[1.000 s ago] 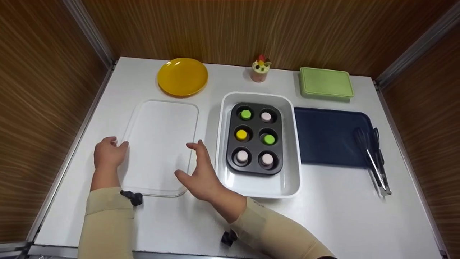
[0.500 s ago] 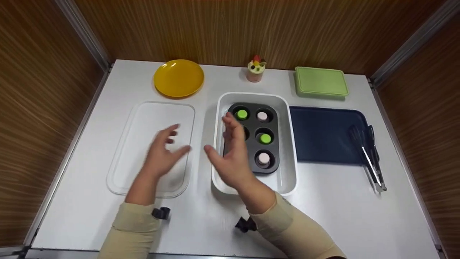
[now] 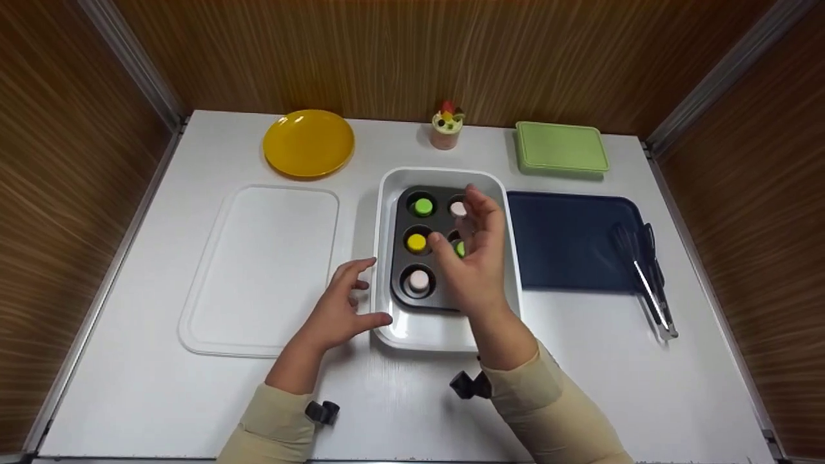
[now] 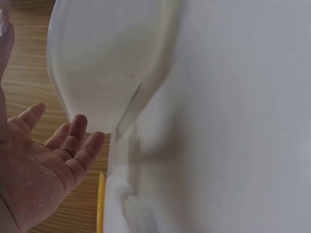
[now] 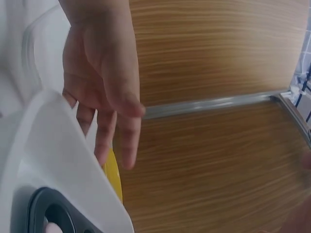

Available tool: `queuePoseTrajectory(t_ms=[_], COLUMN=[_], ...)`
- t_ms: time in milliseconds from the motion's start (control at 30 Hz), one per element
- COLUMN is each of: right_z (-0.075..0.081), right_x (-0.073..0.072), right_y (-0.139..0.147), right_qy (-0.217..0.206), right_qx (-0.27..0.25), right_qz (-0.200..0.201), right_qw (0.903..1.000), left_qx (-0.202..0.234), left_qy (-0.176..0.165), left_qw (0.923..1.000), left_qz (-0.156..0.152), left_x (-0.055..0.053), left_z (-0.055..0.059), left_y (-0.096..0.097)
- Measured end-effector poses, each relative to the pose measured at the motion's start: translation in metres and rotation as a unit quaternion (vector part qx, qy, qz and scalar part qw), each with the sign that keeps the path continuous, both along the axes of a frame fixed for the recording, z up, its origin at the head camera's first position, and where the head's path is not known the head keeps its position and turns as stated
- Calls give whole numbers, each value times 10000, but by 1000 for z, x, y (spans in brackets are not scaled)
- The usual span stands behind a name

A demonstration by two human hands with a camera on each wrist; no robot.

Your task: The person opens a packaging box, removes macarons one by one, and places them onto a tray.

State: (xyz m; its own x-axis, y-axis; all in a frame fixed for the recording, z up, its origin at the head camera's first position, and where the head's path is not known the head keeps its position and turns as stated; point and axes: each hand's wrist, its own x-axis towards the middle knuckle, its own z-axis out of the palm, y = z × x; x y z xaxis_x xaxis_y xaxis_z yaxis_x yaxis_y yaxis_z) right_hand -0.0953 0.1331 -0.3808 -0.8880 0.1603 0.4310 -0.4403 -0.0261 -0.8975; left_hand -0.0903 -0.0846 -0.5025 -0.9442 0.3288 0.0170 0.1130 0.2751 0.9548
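A white rectangular container [image 3: 422,327] stands mid-table with a dark muffin tin [image 3: 439,219] inside. Small round pieces sit in the tin's cups: a green one [image 3: 423,207], a yellow one [image 3: 416,242], pale pink ones [image 3: 419,280]. My left hand [image 3: 341,309] is at the container's left wall, fingers spread; I cannot tell whether it touches. Over the tin hovers my right hand [image 3: 475,258], thumb and fingers apart, hiding its lower right cup. Neither hand holds anything; both wrist views show loose fingers on the left hand [image 4: 58,160] and right hand [image 5: 104,87].
Left of the container lies a translucent white lid [image 3: 264,270]. Along the back are a yellow plate [image 3: 309,143], a fruit-topped dessert cup [image 3: 446,132] and a green lidded box [image 3: 561,148]. At right, a whisk and tongs [image 3: 657,296] lie partly on a navy board [image 3: 567,245].
Both hands have moved right, away from the lid. The left hand is now at the container's left wall, the right hand over the muffin tin. The lid lies where it was.
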Motion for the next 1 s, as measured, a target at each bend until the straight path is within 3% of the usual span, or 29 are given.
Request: queuePoseTrajectory(t_ms=[133, 233, 567, 800, 900, 1000], right_z=[-4, -8, -35, -37, -41, -48], right_x=[-1, -1, 0, 4, 6, 9], right_y=[18, 36, 128, 192, 223, 254], right_qy=[-34, -58, -482, -469, -528, -1042], right_qx=[-54, -97, -461, -199, 298, 1116], right_qz=[-69, -181, -1424, -2041, -2463, -3008], right_qw=[10000, 9998, 9876, 9776, 9673, 9414], left_qx=[309, 263, 7, -38, -67, -83], left_qy=[-140, -131, -255, -266, -352, -417], left_qw=[9994, 9993, 9996, 9996, 9993, 9990], left_qz=[-91, -211, -87, -133, -136, -108], left_x=[1, 1, 12, 13, 13, 14], left_z=[-8, -11, -13, -13, -13, -13], left_y=[5, 8, 1, 1, 2, 2])
